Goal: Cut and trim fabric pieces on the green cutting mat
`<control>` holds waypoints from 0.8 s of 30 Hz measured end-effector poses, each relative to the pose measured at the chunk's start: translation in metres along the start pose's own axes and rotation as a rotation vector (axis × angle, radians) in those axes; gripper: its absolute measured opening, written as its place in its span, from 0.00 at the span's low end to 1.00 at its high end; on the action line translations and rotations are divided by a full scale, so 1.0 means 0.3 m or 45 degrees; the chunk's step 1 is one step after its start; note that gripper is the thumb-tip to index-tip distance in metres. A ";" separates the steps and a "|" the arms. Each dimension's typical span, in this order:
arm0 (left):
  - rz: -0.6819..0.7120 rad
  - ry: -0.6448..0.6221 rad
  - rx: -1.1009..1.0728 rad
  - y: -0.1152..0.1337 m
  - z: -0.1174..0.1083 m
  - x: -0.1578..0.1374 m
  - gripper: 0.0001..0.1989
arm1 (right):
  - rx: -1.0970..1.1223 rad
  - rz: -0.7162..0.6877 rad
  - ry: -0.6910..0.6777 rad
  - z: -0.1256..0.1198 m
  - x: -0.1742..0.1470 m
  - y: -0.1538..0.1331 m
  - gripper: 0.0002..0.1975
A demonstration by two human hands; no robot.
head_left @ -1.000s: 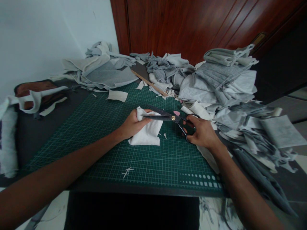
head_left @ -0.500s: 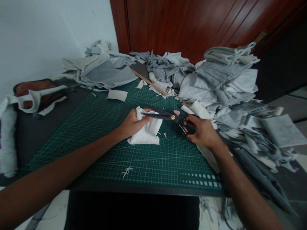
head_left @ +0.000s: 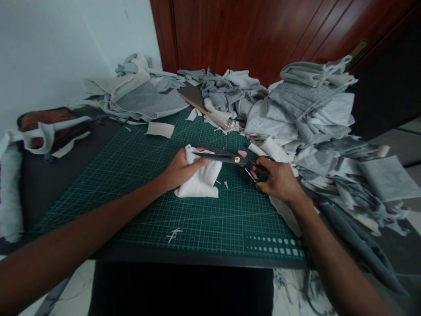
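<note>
A white piece of fabric [head_left: 201, 182] is pinched between the thumb and fingers of my left hand [head_left: 183, 169], its lower part hanging down onto the green cutting mat [head_left: 138, 206]. My right hand [head_left: 279, 177] is closed around the black handles of a pair of scissors [head_left: 241, 160]. The blades point left and lie across the top of the fabric, close to my left thumb; they look slightly parted. Just behind the scissors' pivot is a small pink piece [head_left: 242, 153] on the mat. Thin white snippets [head_left: 174, 234] lie near the front edge.
Grey and white fabric piles up at the right [head_left: 309, 109] and at the back left [head_left: 148, 101]. A wooden ruler [head_left: 204, 112] slants between the heaps. One white rectangular scrap [head_left: 160, 129] rests on the mat's far part. A brown wooden door [head_left: 246, 35] stands behind.
The scissors' handles have come a little closer together and the blades have narrowed over the fabric. My left hand stays almost in place.
</note>
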State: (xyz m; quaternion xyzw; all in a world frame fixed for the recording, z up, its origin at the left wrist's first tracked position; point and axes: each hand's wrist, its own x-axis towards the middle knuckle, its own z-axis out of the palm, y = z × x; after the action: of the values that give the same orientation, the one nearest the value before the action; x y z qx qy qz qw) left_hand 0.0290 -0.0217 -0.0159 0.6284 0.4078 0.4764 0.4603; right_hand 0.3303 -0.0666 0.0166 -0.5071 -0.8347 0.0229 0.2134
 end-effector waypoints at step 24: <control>-0.065 0.057 -0.177 -0.013 0.020 -0.003 0.10 | 0.010 -0.030 0.077 0.013 -0.004 -0.013 0.11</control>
State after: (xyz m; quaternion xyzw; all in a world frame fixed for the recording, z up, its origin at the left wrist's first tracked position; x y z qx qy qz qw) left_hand 0.0343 -0.0228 -0.0206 0.5735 0.3997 0.5056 0.5056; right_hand 0.3261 -0.0690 0.0136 -0.4970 -0.8337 0.0084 0.2406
